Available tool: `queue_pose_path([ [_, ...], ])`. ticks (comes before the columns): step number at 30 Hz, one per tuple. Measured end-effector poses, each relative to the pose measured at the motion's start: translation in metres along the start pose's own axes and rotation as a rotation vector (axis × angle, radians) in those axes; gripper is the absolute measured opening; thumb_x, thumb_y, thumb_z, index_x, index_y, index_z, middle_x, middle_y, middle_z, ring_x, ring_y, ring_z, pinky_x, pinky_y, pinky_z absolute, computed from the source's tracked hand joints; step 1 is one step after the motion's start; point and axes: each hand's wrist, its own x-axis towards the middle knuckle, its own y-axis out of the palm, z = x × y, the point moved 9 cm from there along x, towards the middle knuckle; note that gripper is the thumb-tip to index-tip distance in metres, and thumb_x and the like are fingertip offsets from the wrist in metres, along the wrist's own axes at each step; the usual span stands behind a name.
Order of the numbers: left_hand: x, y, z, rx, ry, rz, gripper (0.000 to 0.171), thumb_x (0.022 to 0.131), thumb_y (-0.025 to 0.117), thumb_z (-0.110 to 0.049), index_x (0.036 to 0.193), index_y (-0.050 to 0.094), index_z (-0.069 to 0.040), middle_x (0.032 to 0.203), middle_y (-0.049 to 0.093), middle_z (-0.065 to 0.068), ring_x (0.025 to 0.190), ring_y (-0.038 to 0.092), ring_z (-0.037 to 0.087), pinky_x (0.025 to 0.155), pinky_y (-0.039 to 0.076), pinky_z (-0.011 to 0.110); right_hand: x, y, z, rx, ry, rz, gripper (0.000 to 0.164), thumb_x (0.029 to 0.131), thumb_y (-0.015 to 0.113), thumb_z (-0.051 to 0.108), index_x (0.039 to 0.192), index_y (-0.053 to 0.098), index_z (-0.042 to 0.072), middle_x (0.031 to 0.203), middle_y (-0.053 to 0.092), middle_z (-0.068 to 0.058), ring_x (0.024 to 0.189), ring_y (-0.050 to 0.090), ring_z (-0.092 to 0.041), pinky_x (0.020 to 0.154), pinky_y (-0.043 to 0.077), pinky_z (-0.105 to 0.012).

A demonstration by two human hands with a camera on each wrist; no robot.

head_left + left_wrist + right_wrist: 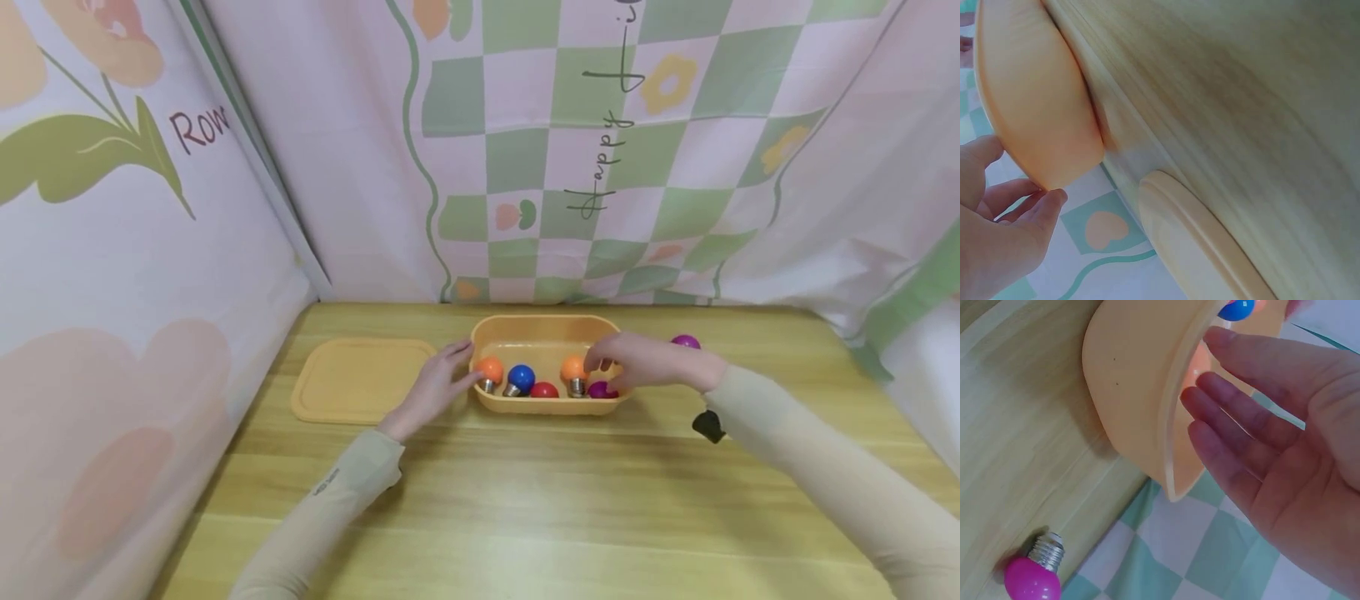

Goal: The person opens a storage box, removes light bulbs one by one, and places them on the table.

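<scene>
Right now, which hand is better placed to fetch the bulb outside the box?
Likely the right hand: empty and nearer that purple bulb; the left hand, farther away, grips the box.

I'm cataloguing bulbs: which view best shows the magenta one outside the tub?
The right wrist view: there the magenta bulb shows its screw base and much of its globe. The head view gives only part of the globe; left wrist, nothing.
</scene>
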Motion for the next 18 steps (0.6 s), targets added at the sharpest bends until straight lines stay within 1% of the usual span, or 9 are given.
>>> queue_pose_path([
  [3, 0.000, 0.001, 0.000, 0.009, -0.003, 0.001, 0.057, 0.095, 0.067, -0.024, 0.139, 0.049, 0.007, 0.150, 0.046, 0.024, 0.140, 0.045, 0.039, 0.119, 0.037, 0.049, 0.004, 0.006, -0.002, -0.011, 0.025, 0.050, 0.029, 0.077, 0.074, -0.003, 0.104, 0.070, 0.004, 0.103, 0.072, -0.010, 0.093, 0.067, -0.028, 0.082, 0.060, -0.042],
  [6, 0.000, 0.001, 0.000, 0.003, -0.010, 0.005, 0.057, 0.095, 0.067, -0.025, 0.140, 0.049, 0.007, 0.151, 0.045, 0.023, 0.141, 0.044, 0.038, 0.120, 0.036, 0.048, 0.007, 0.010, -0.003, -0.029, 0.022, 0.083, 0.029, 0.074, 0.072, -0.006, 0.101, 0.071, 0.005, 0.099, 0.072, -0.008, 0.092, 0.067, -0.026, 0.081, 0.060, -0.039],
  [11, 0.001, 0.000, 0.000, 0.002, -0.007, -0.003, 0.056, 0.095, 0.066, -0.024, 0.140, 0.049, 0.007, 0.150, 0.046, 0.024, 0.141, 0.044, 0.038, 0.120, 0.036, 0.049, 0.011, 0.017, -0.004, -0.068, -0.016, 0.105, 0.030, 0.071, 0.069, -0.010, 0.093, 0.070, 0.009, 0.091, 0.071, -0.004, 0.087, 0.066, -0.021, 0.077, 0.058, -0.034],
  [14, 0.000, -0.001, 0.000, 0.000, -0.009, -0.005, 0.056, 0.095, 0.067, -0.023, 0.140, 0.049, 0.006, 0.150, 0.046, 0.024, 0.141, 0.044, 0.038, 0.120, 0.036, 0.049, 0.013, 0.020, -0.006, -0.068, -0.017, 0.118, 0.031, 0.069, 0.068, -0.012, 0.091, 0.070, 0.010, 0.089, 0.071, -0.002, 0.085, 0.065, -0.019, 0.075, 0.057, -0.032],
  [18, 0.000, 0.000, 0.001, -0.006, -0.013, -0.001, 0.057, 0.095, 0.067, -0.023, 0.140, 0.049, 0.007, 0.151, 0.045, 0.025, 0.141, 0.044, 0.039, 0.120, 0.036, 0.049, 0.015, 0.024, -0.008, -0.041, 0.004, 0.157, 0.032, 0.070, 0.067, -0.013, 0.092, 0.070, 0.010, 0.090, 0.071, -0.002, 0.086, 0.066, -0.018, 0.075, 0.058, -0.030],
])
